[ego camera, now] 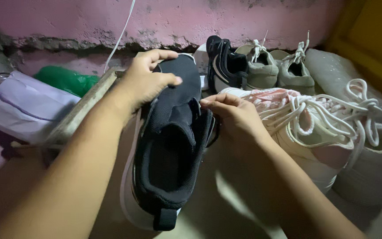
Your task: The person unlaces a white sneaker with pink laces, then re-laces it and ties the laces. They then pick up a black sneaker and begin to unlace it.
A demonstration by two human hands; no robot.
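A black mesh sneaker (171, 146) with a white sole lies lengthwise in the middle, heel toward me, toe toward the wall. My left hand (144, 79) grips its toe from the left, thumb over the top. My right hand (235, 117) pinches the shoe's right upper edge near the tongue. Just right of that hand lies a pink and white sneaker (315, 132) with loose white laces.
Against the pink wall (177, 20) stand another black sneaker (224, 66) and a pair of beige laced sneakers (275, 66). A wooden plank (82, 108), a lilac bag (23, 108) and a green plastic bag (67, 79) lie at left. A whitish bag (368, 168) sits right.
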